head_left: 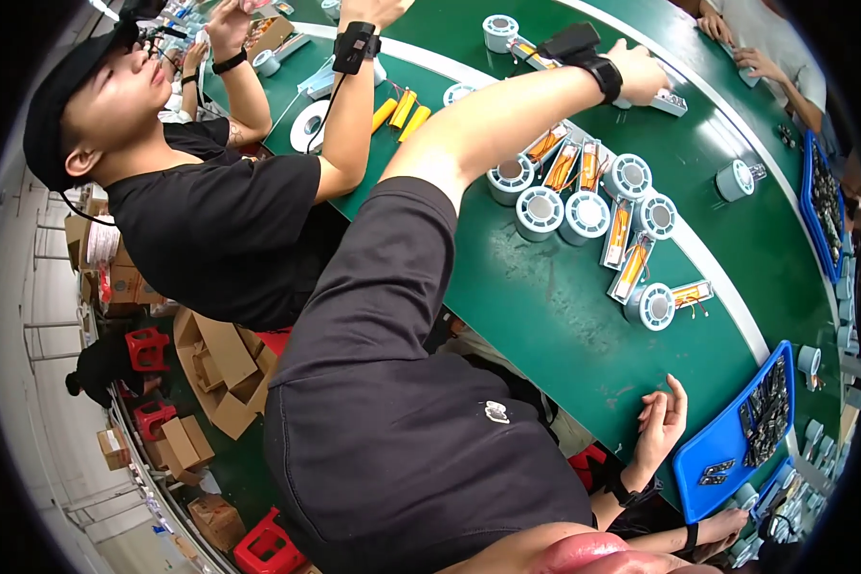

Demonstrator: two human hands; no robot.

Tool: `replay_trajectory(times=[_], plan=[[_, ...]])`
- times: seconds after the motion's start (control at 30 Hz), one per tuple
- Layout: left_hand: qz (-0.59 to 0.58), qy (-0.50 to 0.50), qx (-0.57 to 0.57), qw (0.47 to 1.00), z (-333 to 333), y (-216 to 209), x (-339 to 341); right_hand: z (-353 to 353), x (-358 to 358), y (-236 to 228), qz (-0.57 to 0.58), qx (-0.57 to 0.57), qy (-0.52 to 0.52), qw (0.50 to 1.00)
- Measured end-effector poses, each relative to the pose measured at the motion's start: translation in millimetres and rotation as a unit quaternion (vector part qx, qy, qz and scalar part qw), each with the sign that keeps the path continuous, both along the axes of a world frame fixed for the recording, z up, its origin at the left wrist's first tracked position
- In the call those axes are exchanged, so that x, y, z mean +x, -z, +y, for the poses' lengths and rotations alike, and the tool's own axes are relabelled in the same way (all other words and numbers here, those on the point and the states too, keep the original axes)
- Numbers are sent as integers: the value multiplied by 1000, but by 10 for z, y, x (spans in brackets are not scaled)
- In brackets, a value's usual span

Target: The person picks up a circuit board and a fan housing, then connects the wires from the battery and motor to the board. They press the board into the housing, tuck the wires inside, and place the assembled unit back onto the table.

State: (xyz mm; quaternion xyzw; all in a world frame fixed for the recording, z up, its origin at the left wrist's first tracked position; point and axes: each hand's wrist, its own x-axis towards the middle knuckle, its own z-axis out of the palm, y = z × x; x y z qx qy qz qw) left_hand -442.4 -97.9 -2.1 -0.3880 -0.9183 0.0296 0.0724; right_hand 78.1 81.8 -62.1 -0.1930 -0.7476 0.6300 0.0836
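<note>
My left hand point(638, 74) is stretched across the green table, its fingers curled over a round-headed device with an open handle point(673, 101); the device's head is mostly hidden beneath it. On the near side my right hand point(662, 419) hovers by the table edge with fingers apart and nothing in them. Between the two hands lie several similar devices, such as one with a pale grilled round head point(656, 306). Their open handles show an orange battery point(631, 268) and thin wires.
Beside my right hand is a blue tray point(727, 450) of small dark boards. A white curved strip point(727, 287) crosses the table. A co-worker point(230, 220) sits to the left, near yellow battery cells point(404, 110) and a white roll point(308, 127). Another person's hand point(725, 528) is at lower right.
</note>
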Motion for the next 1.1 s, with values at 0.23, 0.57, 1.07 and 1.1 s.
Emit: replay_trajectory(times=[0.23,0.57,1.07,1.1], plan=[[-76,-167,-238,954,-1094,-336,-248,-59,95,11,10,-18,30,999],[-143,-100,111,978,-1532,-98,-467,-40,-15,-21,14,-48,-6,999],[-54,613,48,787,620,-397,2994,0,77,76,98,-77,42,991],[-47,621,45,781,662,-269,3126,-35,108,113,106,-84,57,989]])
